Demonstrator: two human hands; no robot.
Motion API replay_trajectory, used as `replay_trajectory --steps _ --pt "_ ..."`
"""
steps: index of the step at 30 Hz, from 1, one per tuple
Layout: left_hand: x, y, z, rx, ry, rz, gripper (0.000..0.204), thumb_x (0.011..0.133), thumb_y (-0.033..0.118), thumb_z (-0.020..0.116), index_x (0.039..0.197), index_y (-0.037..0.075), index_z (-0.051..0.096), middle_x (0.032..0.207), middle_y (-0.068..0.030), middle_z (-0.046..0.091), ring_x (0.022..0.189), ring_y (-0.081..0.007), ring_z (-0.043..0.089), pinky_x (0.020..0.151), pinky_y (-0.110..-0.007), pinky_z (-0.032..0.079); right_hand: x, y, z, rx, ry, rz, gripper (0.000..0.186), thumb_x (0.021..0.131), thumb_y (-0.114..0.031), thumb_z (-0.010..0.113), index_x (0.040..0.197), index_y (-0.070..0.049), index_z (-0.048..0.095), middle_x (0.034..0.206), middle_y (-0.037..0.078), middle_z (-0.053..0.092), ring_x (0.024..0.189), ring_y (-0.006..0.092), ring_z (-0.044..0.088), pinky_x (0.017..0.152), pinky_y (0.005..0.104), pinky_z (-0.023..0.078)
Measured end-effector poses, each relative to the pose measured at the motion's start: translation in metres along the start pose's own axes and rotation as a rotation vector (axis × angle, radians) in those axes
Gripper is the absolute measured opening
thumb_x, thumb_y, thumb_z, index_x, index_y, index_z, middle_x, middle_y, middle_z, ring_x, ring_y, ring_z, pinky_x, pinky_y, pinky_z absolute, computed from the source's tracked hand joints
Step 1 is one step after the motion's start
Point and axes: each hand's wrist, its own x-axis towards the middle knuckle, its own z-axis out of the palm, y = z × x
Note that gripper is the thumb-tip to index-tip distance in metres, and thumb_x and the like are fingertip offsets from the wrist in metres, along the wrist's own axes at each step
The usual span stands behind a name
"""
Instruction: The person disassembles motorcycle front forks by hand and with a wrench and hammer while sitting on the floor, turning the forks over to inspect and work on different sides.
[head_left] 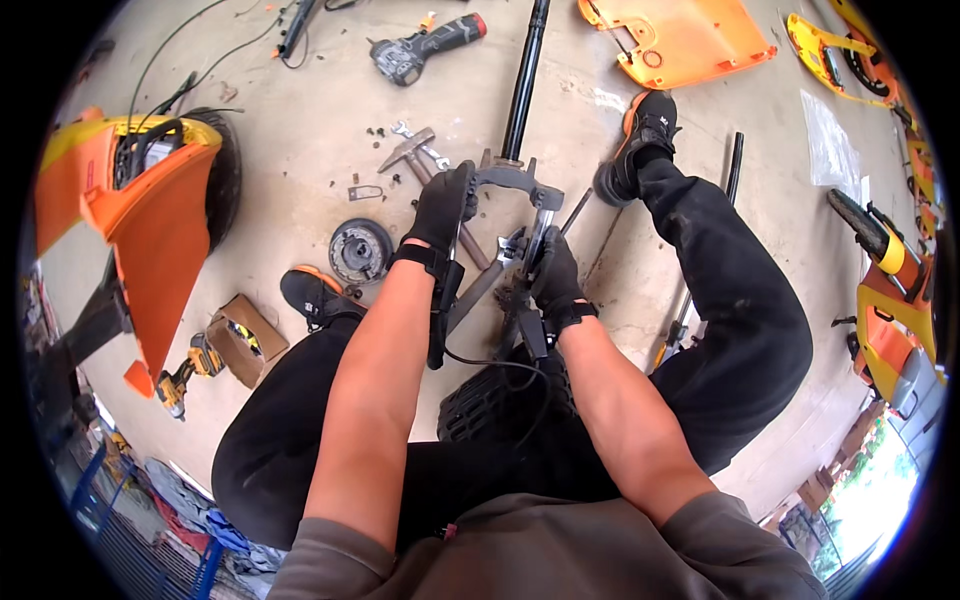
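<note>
Grey shirt (560,550): nearest the camera, lower edge of the frame
Fork (512,179): centre of the frame, black tube (523,85) running to the top edge; knobbly tyre (480,410) at lower centre
Left hand (443,207): gloved, fingers curled against the crown's left end; what they enclose is hidden, so cannot tell whether it grips
Right hand (555,272): gloved, closed narrowly about the right-hand fork leg
Adjustable wrench (512,243): between the hands, below the crown
Fork handling: judged heavy, stiff, not fragile; bare metal leg probably slippery
Holding points: crown and leg appear soundest
</note>
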Motion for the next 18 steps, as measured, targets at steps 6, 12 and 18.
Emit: replay_trajectory --steps 6,12,18 --pt "0.028 -0.032 -0.004 -0.007 0.065 0.056 0.045 0.095 0.048 0.059 0.090 0.003 0.061 0.071 -0.0031 0.057 0.058 -0.0117 0.055 0.056 -0.025 0.049 0.020 0.015 0.003 -0.270 0.059 -0.131 0.031 0.101 -0.026 0.042 0.095 -0.004 0.064 0.079 0.008 0.065 0.070 0.0212 0.060 0.066 0.0373 0.049" --pt "0.020 -0.016 0.004 0.372 0.162 0.044 0.037 0.095 0.034 0.055 0.087 -0.001 0.064 0.078 -0.0203 0.066 0.078 -0.0378 0.065 0.075 -0.049 0.049 0.023 0.014 -0.002 -0.251 0.110 0.019 0.043 0.103 -0.035 0.041 0.100 0.000 0.067 0.080 0.008 0.067 0.073 0.0192 0.062 0.070 0.0358 0.050" --pt "0.012 -0.019 0.008 0.516 0.239 0.046 0.034 0.092 0.032 0.059 0.097 -0.001 0.062 0.091 -0.0238 0.069 0.091 -0.0408 0.066 0.079 -0.047 0.051 0.022 0.013 0.000 -0.375 0.139 0.074 0.038 0.099 -0.031 0.050 0.103 0.002 0.069 0.087 0.014 0.071 0.077 0.0236 0.065 0.072 0.0380 0.050"
